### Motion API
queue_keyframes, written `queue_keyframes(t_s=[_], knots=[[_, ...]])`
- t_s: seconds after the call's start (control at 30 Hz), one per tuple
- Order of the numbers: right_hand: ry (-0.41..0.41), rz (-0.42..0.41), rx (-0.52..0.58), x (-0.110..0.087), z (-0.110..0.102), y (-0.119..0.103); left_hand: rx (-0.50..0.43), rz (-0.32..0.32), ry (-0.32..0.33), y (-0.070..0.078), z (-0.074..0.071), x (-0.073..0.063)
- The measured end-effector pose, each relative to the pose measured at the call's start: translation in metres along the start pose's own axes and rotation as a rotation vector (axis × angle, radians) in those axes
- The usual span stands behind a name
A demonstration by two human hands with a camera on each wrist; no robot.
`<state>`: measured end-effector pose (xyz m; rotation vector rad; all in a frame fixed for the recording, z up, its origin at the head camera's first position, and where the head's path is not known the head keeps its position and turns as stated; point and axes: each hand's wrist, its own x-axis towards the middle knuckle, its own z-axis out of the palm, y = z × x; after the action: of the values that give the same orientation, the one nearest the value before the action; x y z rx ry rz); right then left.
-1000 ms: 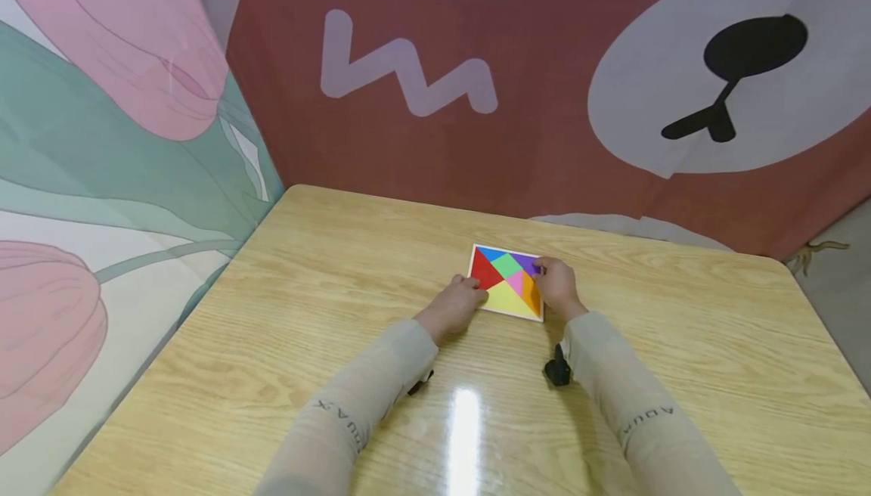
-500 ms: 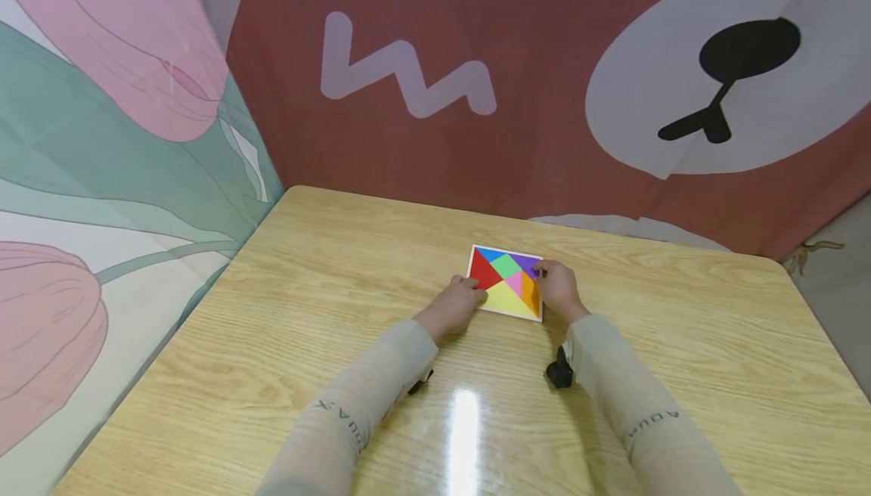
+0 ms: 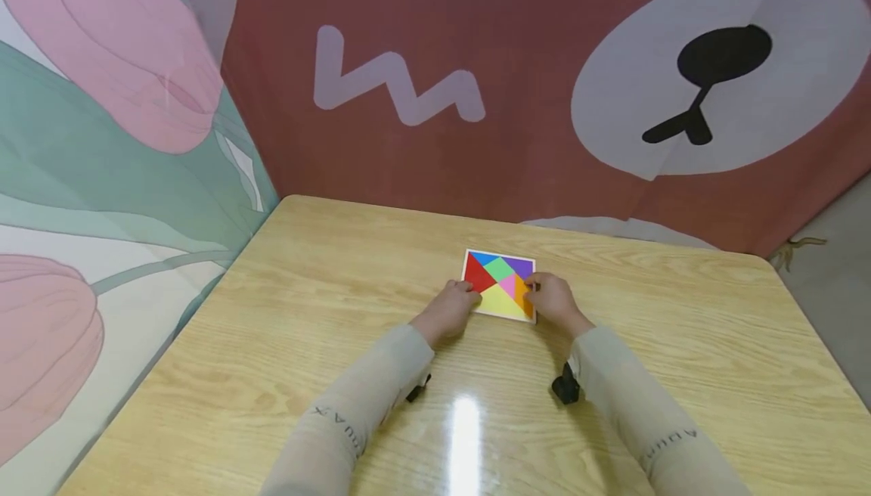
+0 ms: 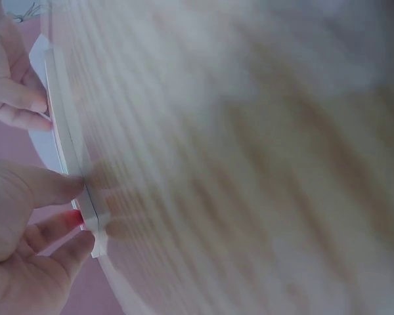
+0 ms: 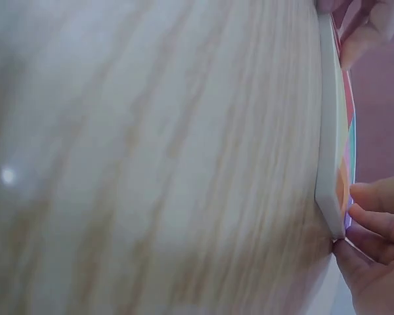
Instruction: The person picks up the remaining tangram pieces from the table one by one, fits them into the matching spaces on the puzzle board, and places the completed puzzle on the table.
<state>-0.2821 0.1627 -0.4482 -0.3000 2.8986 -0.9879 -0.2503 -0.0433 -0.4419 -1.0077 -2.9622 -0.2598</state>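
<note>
A square tangram puzzle in a white frame lies on the wooden table, its coloured pieces fitted together. My left hand holds the frame's left side near the lower corner, beside the red piece and the yellow one. In the left wrist view the thumb rests against the near edge while the fingers curl at the left side. At the right side my right hand pinches the edge by the orange piece. The right wrist view shows those fingertips on top, thumb against the frame's side.
The light wood table runs back to a reddish-brown cloth printed with a bear's face. A flower-printed cloth hangs along the left edge. A bright reflection lies on the tabletop between the forearms.
My right hand has slid nearer along the right edge, from beside the purple piece to the orange one. My left hand keeps its place on the frame. The head view has shifted slightly.
</note>
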Motion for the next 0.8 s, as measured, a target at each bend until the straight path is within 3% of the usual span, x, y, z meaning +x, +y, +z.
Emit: queue_keyframes(t_s=[0.17,0.27,0.4,0.53,0.67,0.8], knots=[[-0.033,-0.017,0.012,-0.006,0.002,-0.004,-0.096,0.007,0.047,-0.008,0.004,-0.002],[-0.049,-0.035,0.004,-0.009,0.003,-0.005,-0.166,-0.012,0.044,-0.013,0.004,-0.002],[-0.062,-0.057,-0.012,-0.012,0.003,-0.005,-0.201,-0.063,-0.024,-0.015,0.001,-0.002],[-0.079,-0.068,-0.001,-0.017,0.003,-0.003,-0.174,-0.066,-0.086,-0.016,0.001,-0.003],[-0.094,-0.044,0.004,-0.025,0.001,-0.002,-0.175,-0.058,-0.15,-0.017,-0.002,-0.006],[-0.104,-0.002,0.037,-0.032,-0.004,-0.003,-0.167,-0.102,-0.212,-0.017,-0.009,-0.01]])
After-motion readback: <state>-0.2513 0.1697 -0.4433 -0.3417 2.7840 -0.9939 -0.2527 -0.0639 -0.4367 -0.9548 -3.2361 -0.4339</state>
